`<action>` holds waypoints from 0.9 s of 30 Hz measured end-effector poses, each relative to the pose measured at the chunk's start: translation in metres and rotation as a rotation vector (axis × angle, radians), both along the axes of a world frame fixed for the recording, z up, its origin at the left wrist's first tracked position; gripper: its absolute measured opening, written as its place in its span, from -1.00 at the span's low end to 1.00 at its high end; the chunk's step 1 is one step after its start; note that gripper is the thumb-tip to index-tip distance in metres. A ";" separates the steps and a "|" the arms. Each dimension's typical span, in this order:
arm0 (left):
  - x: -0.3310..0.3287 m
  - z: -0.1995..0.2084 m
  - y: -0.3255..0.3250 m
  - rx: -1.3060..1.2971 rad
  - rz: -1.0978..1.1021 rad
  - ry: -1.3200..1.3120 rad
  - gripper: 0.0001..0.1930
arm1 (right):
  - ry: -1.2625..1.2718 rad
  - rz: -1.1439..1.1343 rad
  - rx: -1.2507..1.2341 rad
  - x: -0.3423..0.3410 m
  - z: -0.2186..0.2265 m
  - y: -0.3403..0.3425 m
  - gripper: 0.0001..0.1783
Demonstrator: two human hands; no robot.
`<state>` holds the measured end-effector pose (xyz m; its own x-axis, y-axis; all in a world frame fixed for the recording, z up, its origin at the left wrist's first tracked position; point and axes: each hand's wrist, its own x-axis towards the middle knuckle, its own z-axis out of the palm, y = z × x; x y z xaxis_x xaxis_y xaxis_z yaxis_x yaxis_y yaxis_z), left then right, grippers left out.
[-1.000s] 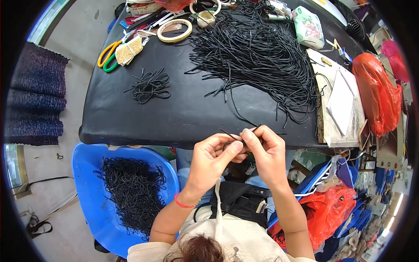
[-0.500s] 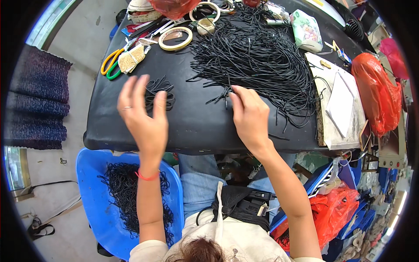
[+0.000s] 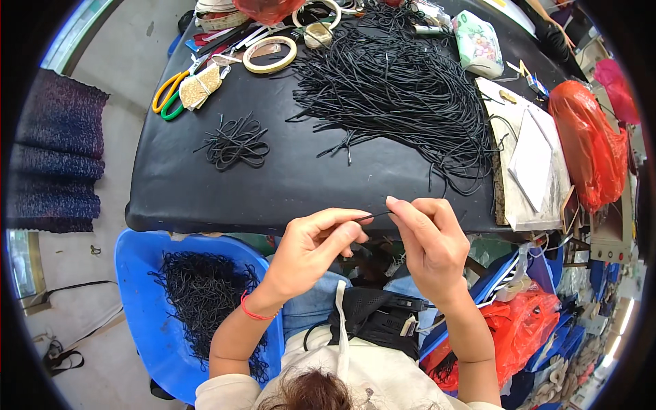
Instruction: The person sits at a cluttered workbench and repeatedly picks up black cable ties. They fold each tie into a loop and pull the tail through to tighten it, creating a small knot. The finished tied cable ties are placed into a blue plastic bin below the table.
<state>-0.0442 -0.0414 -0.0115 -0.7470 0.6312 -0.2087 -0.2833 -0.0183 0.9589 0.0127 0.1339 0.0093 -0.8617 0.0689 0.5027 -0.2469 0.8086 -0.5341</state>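
Note:
A thin black cord runs between my two hands, just over the table's near edge. My left hand pinches one part of it between thumb and forefinger. My right hand grips another part with its fingertips; how much cord hangs behind the fingers is hidden. Beyond them, a broad heap of black cords spreads over the dark table. To the left of that heap lies a small looped bundle of black cords.
A blue tub with tangled black cords stands below the table on the left. Scissors, a tape roll and a tissue pack lie farther back. On the right are a pale board and a red plastic bag.
Both hands have drawn back toward me and come together at the table's near edge. My left hand, open before over the small bundle, now pinches the cord with my right.

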 end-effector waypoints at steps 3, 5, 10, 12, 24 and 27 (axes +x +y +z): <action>0.006 -0.006 -0.006 -0.006 0.023 0.048 -0.76 | 0.047 -0.007 0.039 -0.002 0.002 0.009 -0.68; 0.012 -0.008 -0.006 0.019 0.036 0.024 -0.76 | 0.091 -0.065 0.091 -0.007 0.005 0.018 -0.67; 0.012 -0.004 0.012 0.155 0.154 -0.352 -0.76 | 0.043 -0.206 -0.148 -0.020 -0.002 0.001 -0.81; 0.009 -0.007 0.015 0.239 0.219 -0.475 -0.76 | -0.049 -0.065 -0.196 -0.020 -0.003 -0.015 -0.83; 0.012 -0.020 0.019 0.313 0.449 -0.225 -0.82 | -0.132 0.129 -0.305 -0.017 -0.020 -0.028 -0.73; 0.005 -0.015 0.015 0.608 0.516 -0.475 -0.82 | -0.082 0.105 -0.153 -0.013 -0.018 -0.017 -0.74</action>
